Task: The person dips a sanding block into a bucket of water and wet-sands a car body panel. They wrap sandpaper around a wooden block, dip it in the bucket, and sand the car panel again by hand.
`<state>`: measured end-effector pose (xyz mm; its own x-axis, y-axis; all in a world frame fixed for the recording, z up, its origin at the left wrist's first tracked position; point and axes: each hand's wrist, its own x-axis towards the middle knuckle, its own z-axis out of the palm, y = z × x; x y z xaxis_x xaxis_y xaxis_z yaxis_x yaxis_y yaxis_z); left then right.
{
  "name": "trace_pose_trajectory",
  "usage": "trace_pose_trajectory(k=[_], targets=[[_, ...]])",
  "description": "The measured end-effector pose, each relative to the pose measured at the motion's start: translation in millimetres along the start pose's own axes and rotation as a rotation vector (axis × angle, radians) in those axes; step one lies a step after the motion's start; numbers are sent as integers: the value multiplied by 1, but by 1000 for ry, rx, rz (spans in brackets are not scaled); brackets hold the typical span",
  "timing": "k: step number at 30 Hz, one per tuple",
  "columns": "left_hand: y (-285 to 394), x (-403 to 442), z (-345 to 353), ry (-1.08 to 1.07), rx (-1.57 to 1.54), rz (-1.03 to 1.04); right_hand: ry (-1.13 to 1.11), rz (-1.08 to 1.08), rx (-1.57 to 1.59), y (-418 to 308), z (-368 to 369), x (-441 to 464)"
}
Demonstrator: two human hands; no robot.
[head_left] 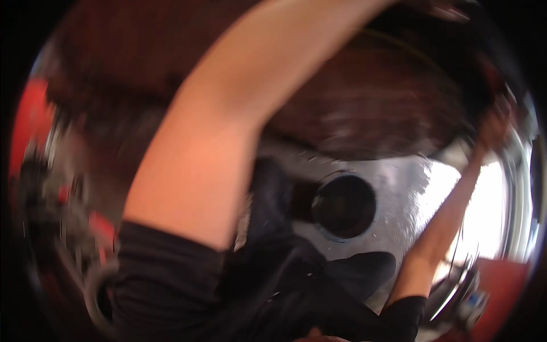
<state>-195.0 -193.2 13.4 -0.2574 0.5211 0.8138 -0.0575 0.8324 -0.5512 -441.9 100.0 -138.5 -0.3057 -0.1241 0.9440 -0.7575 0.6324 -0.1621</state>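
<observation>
Raises the bare left arm (188,154) large across the left of the frame, bending at the elbow near the upper middle. Slants the left forearm (307,40) toward the upper right and out past the top edge, with no clear view of the left hand. Extends the right arm (439,233) from the lower right, only slightly bent, up toward the right edge. Holds the right hand (494,130) at upper right, too blurred to tell how the fingers are set.

Two bare arms (211,125) and one round dark shape (345,206) show.
</observation>
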Motion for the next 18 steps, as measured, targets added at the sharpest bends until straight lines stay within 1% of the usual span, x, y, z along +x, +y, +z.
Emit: trace_pose_trajectory(k=[2, 3, 4, 5, 6, 9, 10, 13, 15, 17, 18], targets=[[-8, -44, -13, -15, 65, -135, -21, -27, 39, 16, -14, -25], [-10, -65, -19, -33, 99, -187, -38, -25, 89, 20, -26, -39], [-9, -93, -23, -56, 120, -249, -80, -41, 198, 16, -20, -68], [-12, -97, -23, -51, 141, -262, -123, -53, 307, 10, -13, -97], [-13, -85, -22, -33, 133, -251, -116, -31, 341, 10, -22, -116], [-3, -76, -9, -18, 96, -254, -327, 37, 436, -9, -49, -207], [4, -50, -8, 2, 61, -190, -363, 99, 456, -17, -62, -238], [27, -40, -8, 45, -74, -248, -574, 187, 519, -45, -100, -310], [45, -32, -8, 86, -246, -277, -633, 238, 574, -60, -124, -355], [98, -33, -16, 96, -498, -342, -643, 231, 652, -73, -142, -386], [138, -67, -29, 16, -608, -470, -658, 203, 641, -81, -153, -392]])
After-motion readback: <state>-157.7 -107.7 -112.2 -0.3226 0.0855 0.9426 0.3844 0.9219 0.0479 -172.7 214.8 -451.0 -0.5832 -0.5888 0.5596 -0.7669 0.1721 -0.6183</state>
